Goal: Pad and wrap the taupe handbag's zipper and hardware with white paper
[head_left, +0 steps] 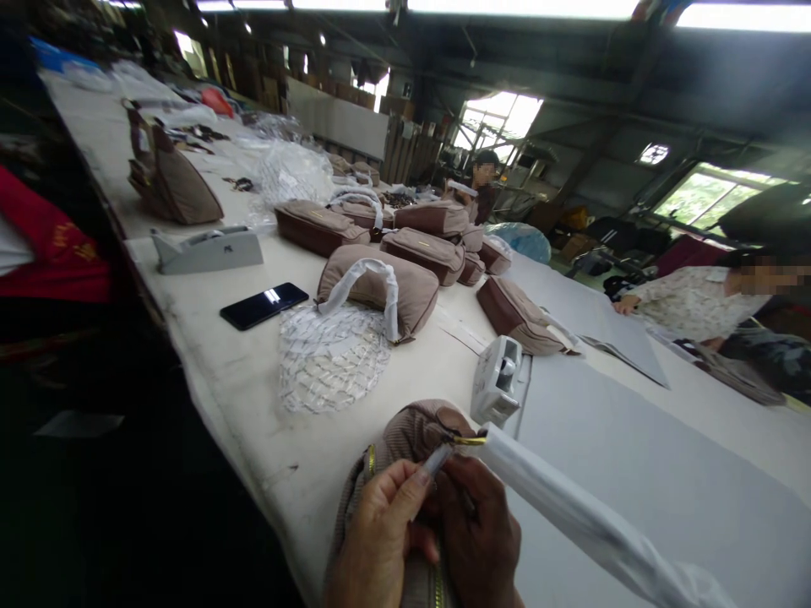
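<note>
A taupe handbag (pixel 411 422) with brass zips lies in front of me at the table's near end. My left hand (pixel 383 532) pinches a small whitish translucent strip (pixel 438 458) between thumb and forefinger, over the bag's end. Close beside it, my right hand (pixel 481 528) is closed, its fingertips at the strip's far end by a gold metal fitting (pixel 469 440); what it grips is hidden. From that fitting a strap wrapped in white material (pixel 570 507) runs off to the lower right.
A tape dispenser (pixel 499 380) stands just ahead; another dispenser (pixel 209 250) and a phone (pixel 264 306) lie left. Further off are a netted white bundle (pixel 335 359), a bag with wrapped handle (pixel 380 291) and several more bags (pixel 424 253). Other people sit across and at right.
</note>
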The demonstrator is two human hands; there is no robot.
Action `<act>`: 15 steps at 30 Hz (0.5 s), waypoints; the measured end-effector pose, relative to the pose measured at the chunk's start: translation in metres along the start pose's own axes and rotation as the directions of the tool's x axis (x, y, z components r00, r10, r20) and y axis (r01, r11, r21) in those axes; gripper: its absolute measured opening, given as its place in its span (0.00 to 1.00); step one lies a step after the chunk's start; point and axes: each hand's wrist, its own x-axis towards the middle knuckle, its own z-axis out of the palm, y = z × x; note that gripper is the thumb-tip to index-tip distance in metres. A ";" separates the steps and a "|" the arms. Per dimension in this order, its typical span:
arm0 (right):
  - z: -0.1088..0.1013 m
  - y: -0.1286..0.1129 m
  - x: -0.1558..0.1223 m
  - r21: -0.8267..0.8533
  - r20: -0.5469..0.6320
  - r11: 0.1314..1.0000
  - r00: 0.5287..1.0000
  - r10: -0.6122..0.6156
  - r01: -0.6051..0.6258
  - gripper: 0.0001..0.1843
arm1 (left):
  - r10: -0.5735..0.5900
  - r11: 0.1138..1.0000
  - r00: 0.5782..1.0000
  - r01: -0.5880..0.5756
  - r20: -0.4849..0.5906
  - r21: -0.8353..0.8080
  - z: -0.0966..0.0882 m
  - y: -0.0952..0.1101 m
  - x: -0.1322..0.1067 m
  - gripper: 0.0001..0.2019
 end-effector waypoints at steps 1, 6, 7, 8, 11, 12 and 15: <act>-0.001 0.003 0.002 0.001 -0.011 0.988 0.988 -0.151 0.151 0.09 | -0.022 0.999 1.000 0.022 -0.003 -0.035 0.001 0.001 -0.001 0.19; -0.019 0.015 0.025 0.100 0.226 0.778 0.747 -0.625 0.620 0.28 | -0.059 0.991 0.998 0.062 0.032 -0.115 0.002 0.006 -0.005 0.17; -0.024 0.015 0.031 0.096 0.298 0.754 0.703 -0.645 0.650 0.29 | -0.063 0.989 0.997 0.067 0.034 -0.132 0.001 0.006 -0.005 0.17; -0.029 0.015 0.037 0.086 0.354 0.728 0.662 -0.661 0.681 0.30 | -0.068 0.986 0.997 0.072 0.031 -0.148 0.000 0.006 -0.005 0.16; -0.039 0.012 0.049 0.039 0.474 0.652 0.560 -0.680 0.758 0.33 | -0.100 0.977 0.995 0.100 0.010 -0.187 -0.003 0.004 -0.004 0.16; -0.040 0.010 0.052 0.010 0.483 0.632 0.550 -0.682 0.775 0.33 | -0.109 0.975 0.994 0.108 0.007 -0.194 -0.004 0.004 -0.004 0.16; -0.037 0.013 0.052 -0.074 0.467 0.625 0.581 -0.667 0.777 0.29 | -0.116 0.973 0.993 0.111 -0.010 -0.201 -0.005 0.003 -0.003 0.16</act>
